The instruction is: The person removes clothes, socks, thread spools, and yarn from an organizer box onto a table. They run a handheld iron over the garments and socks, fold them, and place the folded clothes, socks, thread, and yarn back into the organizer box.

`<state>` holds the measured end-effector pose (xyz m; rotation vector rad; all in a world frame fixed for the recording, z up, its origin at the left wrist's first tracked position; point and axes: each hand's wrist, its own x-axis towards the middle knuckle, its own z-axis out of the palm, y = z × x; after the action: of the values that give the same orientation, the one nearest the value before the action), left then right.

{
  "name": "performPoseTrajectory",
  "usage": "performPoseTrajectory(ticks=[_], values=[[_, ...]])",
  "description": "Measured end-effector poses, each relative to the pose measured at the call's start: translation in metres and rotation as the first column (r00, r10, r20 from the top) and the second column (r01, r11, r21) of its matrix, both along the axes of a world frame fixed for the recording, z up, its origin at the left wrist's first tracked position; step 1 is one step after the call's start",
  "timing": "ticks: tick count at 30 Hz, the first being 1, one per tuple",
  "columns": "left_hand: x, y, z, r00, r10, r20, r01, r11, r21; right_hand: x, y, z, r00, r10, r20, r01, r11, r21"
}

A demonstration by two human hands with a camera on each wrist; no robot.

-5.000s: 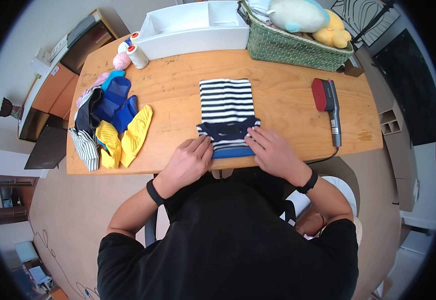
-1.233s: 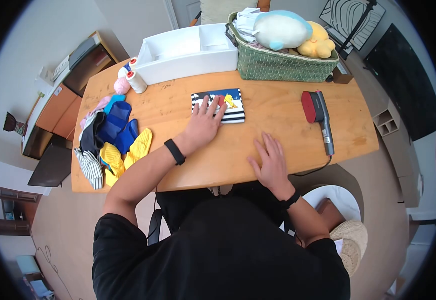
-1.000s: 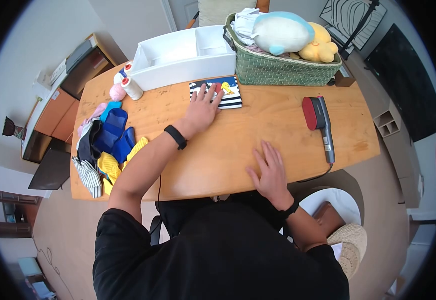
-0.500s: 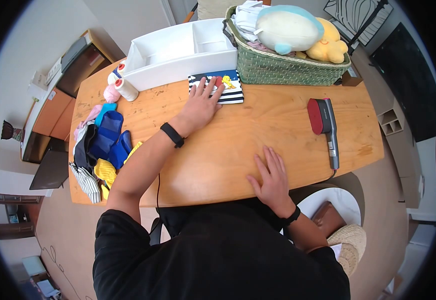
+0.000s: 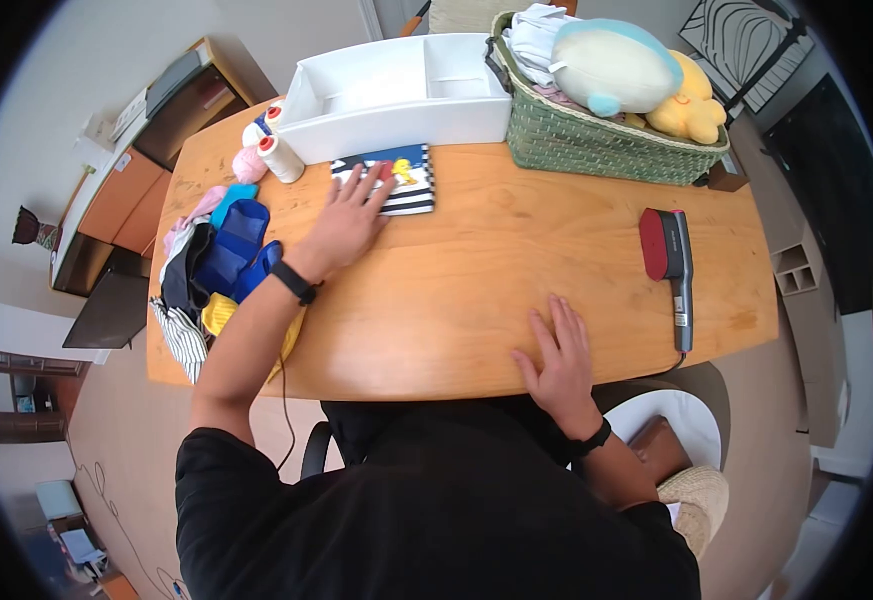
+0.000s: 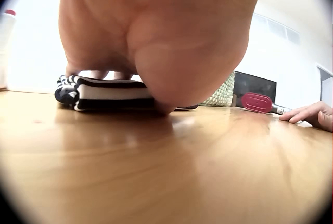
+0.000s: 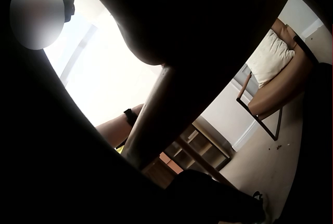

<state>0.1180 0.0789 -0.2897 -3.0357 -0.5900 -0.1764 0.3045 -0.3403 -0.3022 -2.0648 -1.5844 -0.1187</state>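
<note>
A folded striped garment [image 5: 411, 198] with a printed picture lies flat on the wooden table [image 5: 406, 320], just in front of the white divided box. On its left part rests the left hand [image 5: 344, 226], fingers spread and straight. The left wrist view shows the folded striped cloth [image 6: 114, 94] low on the table, beyond the palm [image 6: 156, 37]. The right hand [image 5: 562, 362] lies near the table's front edge with its fingers extended, holding nothing. In the right wrist view a dark shape fills much of the frame and hides the fingers.
At the left is a heap of clothes [image 5: 231, 255], with thread spools [image 5: 281, 160] behind it. The white box [image 5: 396, 100] and a green basket [image 5: 606, 145] of soft toys stand at the back. A red and grey handheld appliance [image 5: 678, 270] with a cord lies at the right.
The striped garment, earlier partly unfolded near the front edge, is now a small folded piece farther back. The left hand has slid with it backward, then left. The right hand stays near the front.
</note>
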Motion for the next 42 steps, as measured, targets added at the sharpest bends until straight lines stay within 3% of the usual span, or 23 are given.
performPoseTrajectory(ticks=[5,11,15,17,18,19,21,23,25,27,29,30,32,33,34,35,39,42], values=[[-0.058,0.029,0.016,0.990,0.097,-0.105,-0.097,0.995,0.000,0.000,-0.001,-0.005,1.000,0.002,0.015,-0.003,1.000,0.014],[-0.063,0.030,0.029,0.983,0.124,-0.136,-0.136,0.987,-0.084,-0.001,-0.002,-0.008,1.000,0.003,0.025,-0.004,1.000,0.025],[-0.072,0.005,0.030,0.990,0.139,-0.002,-0.138,0.988,0.065,-0.002,-0.003,-0.011,0.999,-0.015,0.030,0.014,1.000,0.023],[-0.087,-0.020,0.057,1.000,0.017,-0.022,-0.017,1.000,-0.003,-0.004,-0.005,-0.011,0.999,-0.022,0.030,0.021,1.000,0.013],[-0.098,-0.030,0.061,0.990,-0.076,0.121,0.073,0.997,0.023,-0.004,-0.004,-0.010,0.999,-0.032,0.029,0.032,0.999,0.008],[-0.110,-0.045,0.073,0.991,-0.060,0.118,0.057,0.998,0.027,-0.004,-0.003,-0.011,1.000,-0.016,0.026,0.016,1.000,0.012],[-0.137,-0.078,0.095,0.988,0.056,0.147,-0.033,0.988,-0.153,-0.003,-0.004,-0.015,0.999,-0.038,0.034,0.038,0.999,0.000],[-0.171,-0.094,0.094,0.980,0.115,0.165,-0.081,0.977,-0.196,-0.004,-0.005,-0.016,0.999,-0.026,0.029,0.026,1.000,0.004],[-0.211,-0.098,0.092,0.883,0.273,0.382,-0.217,0.959,-0.183,-0.002,-0.005,-0.017,0.999,-0.025,0.028,0.025,1.000,0.009],[-0.256,-0.080,0.082,0.714,0.313,0.626,-0.429,0.902,0.038,-0.001,-0.006,-0.019,0.999,-0.023,0.047,0.023,1.000,0.012],[-0.304,-0.058,0.083,0.582,0.437,0.686,-0.706,0.690,0.159,-0.002,-0.006,-0.018,0.999,-0.015,0.048,0.015,1.000,0.012],[-0.336,-0.038,0.071,0.580,0.439,0.686,-0.712,0.683,0.164,-0.002,-0.005,-0.017,0.998,-0.019,0.055,0.018,1.000,0.015],[-0.388,0.000,0.034,0.358,0.679,0.641,-0.859,0.509,-0.060,-0.003,-0.007,-0.014,0.999,-0.020,0.045,0.019,1.000,0.017],[-0.393,0.003,0.030,0.350,0.679,0.646,-0.866,0.498,-0.054,-0.004,-0.006,-0.014,0.999,-0.029,0.036,0.028,0.999,0.018],[-0.396,0.003,0.029,0.271,0.867,0.419,-0.849,0.420,-0.321,-0.005,-0.006,-0.015,0.999,-0.015,0.032,0.015,1.000,0.024],[-0.400,0.004,0.026,0.222,0.965,0.137,-0.796,0.261,-0.546,-0.004,-0.007,-0.016,0.999,-0.015,0.037,0.014,1.000,0.025],[-0.428,0.018,0.000,0.273,0.935,0.228,-0.663,0.354,-0.659,-0.003,-0.007,-0.015,0.999,-0.015,0.039,0.014,1.000,0.017],[-0.439,0.025,0.001,0.229,0.933,0.277,-0.728,0.353,-0.588,-0.003,-0.007,-0.016,0.998,-0.017,0.064,0.016,1.000,0.022]])
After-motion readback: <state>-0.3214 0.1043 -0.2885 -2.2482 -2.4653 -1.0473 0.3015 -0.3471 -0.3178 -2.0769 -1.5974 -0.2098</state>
